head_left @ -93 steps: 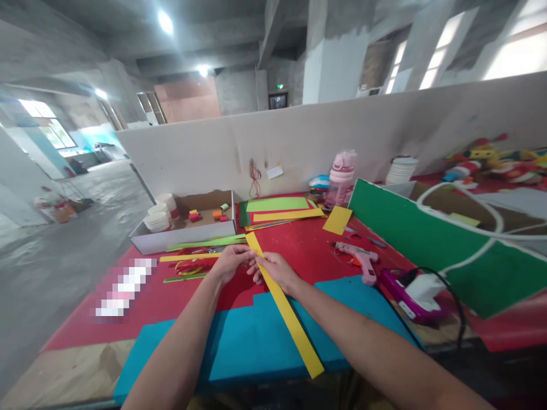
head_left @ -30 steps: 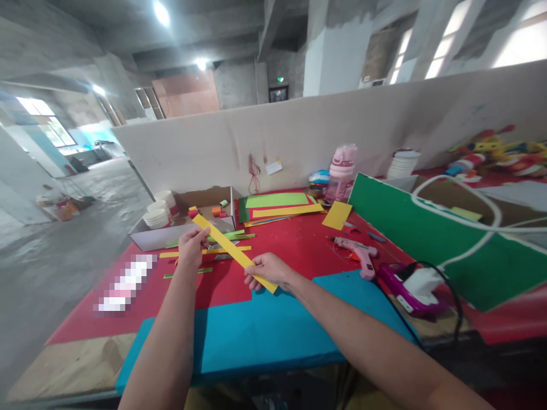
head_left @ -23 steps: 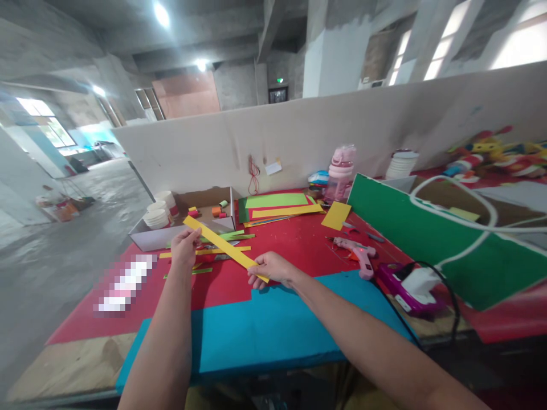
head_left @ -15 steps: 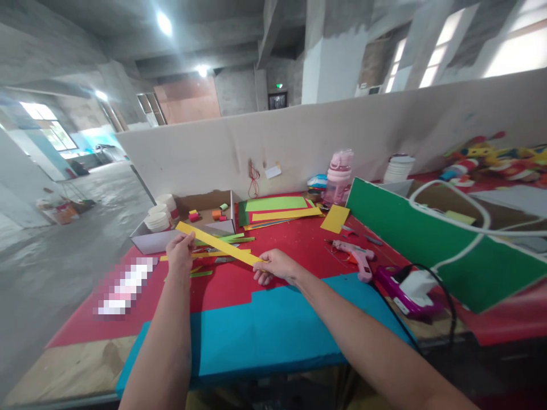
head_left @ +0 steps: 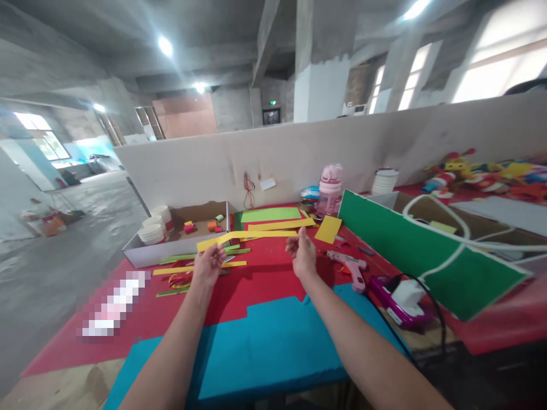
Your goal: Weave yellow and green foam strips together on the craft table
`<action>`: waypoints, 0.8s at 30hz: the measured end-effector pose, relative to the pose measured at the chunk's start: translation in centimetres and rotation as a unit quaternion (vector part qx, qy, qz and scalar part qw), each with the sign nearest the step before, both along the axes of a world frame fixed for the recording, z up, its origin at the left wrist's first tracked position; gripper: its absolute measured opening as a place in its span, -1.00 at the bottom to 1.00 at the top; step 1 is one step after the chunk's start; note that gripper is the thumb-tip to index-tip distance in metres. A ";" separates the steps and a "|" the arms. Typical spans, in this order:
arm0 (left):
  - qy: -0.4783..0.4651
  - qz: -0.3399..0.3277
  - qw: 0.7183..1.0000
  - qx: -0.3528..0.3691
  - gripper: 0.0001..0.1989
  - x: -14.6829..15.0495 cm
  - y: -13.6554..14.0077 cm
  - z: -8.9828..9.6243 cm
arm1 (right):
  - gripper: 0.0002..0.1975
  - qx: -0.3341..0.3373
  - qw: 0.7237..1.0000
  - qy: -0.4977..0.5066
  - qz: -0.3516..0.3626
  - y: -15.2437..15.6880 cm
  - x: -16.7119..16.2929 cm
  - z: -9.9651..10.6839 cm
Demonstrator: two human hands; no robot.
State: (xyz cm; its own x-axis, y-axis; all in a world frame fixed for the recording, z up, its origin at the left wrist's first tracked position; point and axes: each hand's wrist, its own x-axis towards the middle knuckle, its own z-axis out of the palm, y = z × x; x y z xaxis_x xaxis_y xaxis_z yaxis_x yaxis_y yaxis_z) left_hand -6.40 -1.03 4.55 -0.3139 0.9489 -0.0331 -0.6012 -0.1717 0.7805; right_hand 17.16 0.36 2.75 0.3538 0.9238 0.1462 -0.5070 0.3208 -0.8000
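OK so going by the pink glue gun (head_left: 352,266) as the landmark, your yellow strip (head_left: 262,234) is up off the table to the left of it and a bit farther back, stretched crosswise between your two hands. Your left hand (head_left: 209,265), well left of the glue gun, has it pinched near its left end, with a short tail poking out past your fingers. Just right of that grip the strip bends, then runs pretty flat over to your right hand (head_left: 303,253), which is just left of the gun's nozzle. The far end of the strip meets your right fingertips there, fingers half curled and thumb up, but honestly can't tell whether you've actually got hold of it or are only touching it. Behind the gun there's a yellow card (head_left: 328,229), and farther back the pink bottle (head_left: 330,191). The purple power strip (head_left: 395,304) is to the right of the gun and closer to you, with the green board (head_left: 427,256) also off to the right. Way left of the gun you've got the white box (head_left: 179,249) plus some green strips (head_left: 233,250) in front of it.
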 end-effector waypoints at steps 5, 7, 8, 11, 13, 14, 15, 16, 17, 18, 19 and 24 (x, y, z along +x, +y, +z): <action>-0.025 -0.035 0.999 -0.012 -0.95 2.3 -0.2 -1.2 | -0.44 -0.034 0.929 -0.024 0.367 -0.5 -2.0 -1.3; -0.036 -0.011 0.999 0.000 -0.96 2.1 -0.1 -1.3 | -0.51 -0.035 0.921 0.036 0.387 -0.4 -2.3 -1.6; -0.042 0.001 0.999 0.007 -0.96 2.0 0.0 -1.3 | -0.59 -0.034 0.927 0.062 0.369 -0.3 -2.3 -1.7; -0.031 0.007 0.999 0.018 -0.92 2.1 -0.1 -1.6 | -0.78 -0.044 0.938 0.053 0.340 -0.2 -2.2 -2.0; 0.013 -0.024 0.999 0.021 -0.84 2.7 -0.3 -2.0 | -0.72 -0.057 0.928 -0.003 0.368 -0.4 -2.2 -2.1; 0.040 -0.047 0.998 0.022 -0.79 3.2 -0.5 -2.2 | -0.68 -0.063 0.924 -0.025 0.377 -0.6 -2.3 -2.2; 0.068 -0.070 0.995 0.023 -0.75 3.7 -0.7 -2.4 | -0.65 -0.067 0.921 -0.043 0.381 -0.7 -2.4 -2.2; 0.091 -0.090 0.992 0.024 -0.71 4.1 -0.9 -2.6 | -0.62 -0.070 0.919 -0.060 0.382 -0.9 -2.5 -2.2; 0.108 -0.104 0.988 0.025 -0.69 4.4 -1.0 -2.7 | -0.59 -0.070 0.917 -0.075 0.386 -1.0 -2.7 -2.3; 0.118 -0.112 0.986 0.025 -0.67 4.6 -1.2 -2.7 | -0.57 -0.068 0.911 -0.091 0.395 -1.1 -2.8 -2.3; 0.125 -0.117 0.985 0.023 -0.66 4.7 -1.3 -2.6 | -0.56 -0.066 0.904 -0.105 0.408 -1.2 -2.8 -2.3; 0.143 -0.138 0.980 0.018 -0.68 4.2 -1.4 -2.2 | -0.52 -0.049 0.931 -0.134 0.337 -1.1 -3.0 -2.3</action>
